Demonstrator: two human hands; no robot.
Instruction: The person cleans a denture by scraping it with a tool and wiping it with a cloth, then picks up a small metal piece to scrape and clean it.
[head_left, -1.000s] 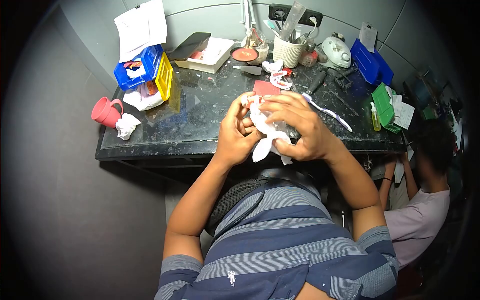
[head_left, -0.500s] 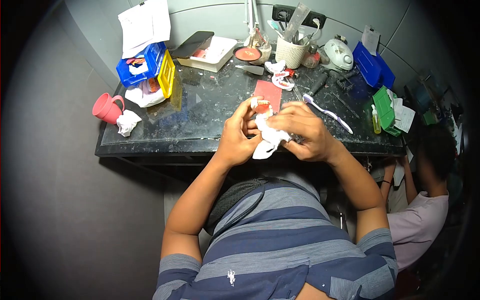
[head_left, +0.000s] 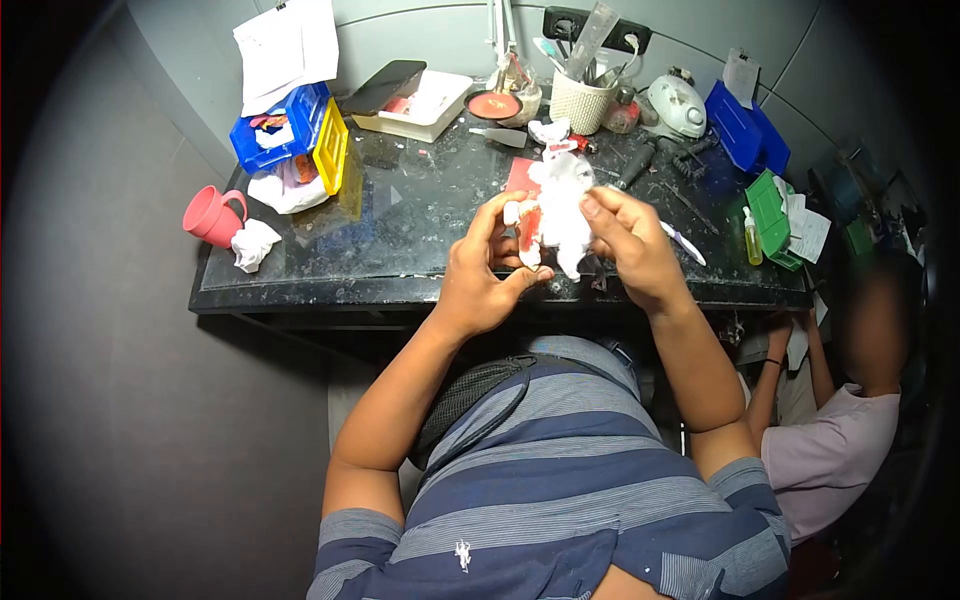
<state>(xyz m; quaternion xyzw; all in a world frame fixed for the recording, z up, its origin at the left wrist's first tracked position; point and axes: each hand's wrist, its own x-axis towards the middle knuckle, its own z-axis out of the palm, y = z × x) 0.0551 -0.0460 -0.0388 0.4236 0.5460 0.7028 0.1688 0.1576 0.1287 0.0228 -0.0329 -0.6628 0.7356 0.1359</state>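
Observation:
Between the thumb and fingers of my left hand is a dental model with pink wax and a white base, held above the desk's front part. My right hand pinches a crumpled white tissue, which hangs spread out right beside the model. A pink wax sheet lies behind my left hand, partly covered by the tissue. Farther back, another dental model shows above the tissue. The toothbrush on the desk is partly hidden by my right hand.
The black desk carries a pink mug and stacked bins at left. Toward the back stand a white tray and a tool cup. A green bin is at right, near another person.
My right hand has lifted the tissue off the dental model and opened it out, moving slightly up and right. The model has turned in my left hand, which stays nearly in place.

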